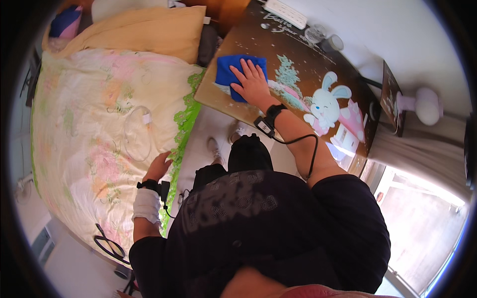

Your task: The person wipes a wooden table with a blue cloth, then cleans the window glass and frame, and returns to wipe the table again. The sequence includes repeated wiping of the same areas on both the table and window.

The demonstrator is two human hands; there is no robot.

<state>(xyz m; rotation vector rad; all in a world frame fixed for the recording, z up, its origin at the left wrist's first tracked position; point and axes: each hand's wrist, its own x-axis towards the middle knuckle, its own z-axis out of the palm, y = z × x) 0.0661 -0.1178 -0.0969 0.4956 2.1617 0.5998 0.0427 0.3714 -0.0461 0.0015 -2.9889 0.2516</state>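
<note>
My right hand (252, 85) lies flat on a folded blue cloth (225, 70), fingers spread, pressing it against the tabletop rather than gripping it. Under the cloth is a brown table (242, 43) printed with a white rabbit (325, 105), a tree and a pink house. The cloth sits near the table's left edge, by the rounded front corner. My left hand (158, 166) hangs over the bed's near edge, by the green lace trim (182, 119) of the floral sheet (85, 123). Its fingers are loosely bent, with nothing seen in them.
A white power strip (286, 14), a clear glass (315, 34) and a grey cup (332, 43) stand along the table's wall side. A lilac device (426, 106) is at the right. A white cable (148, 118), a black cable (111, 249) and an orange pillow (149, 33) lie on the bed.
</note>
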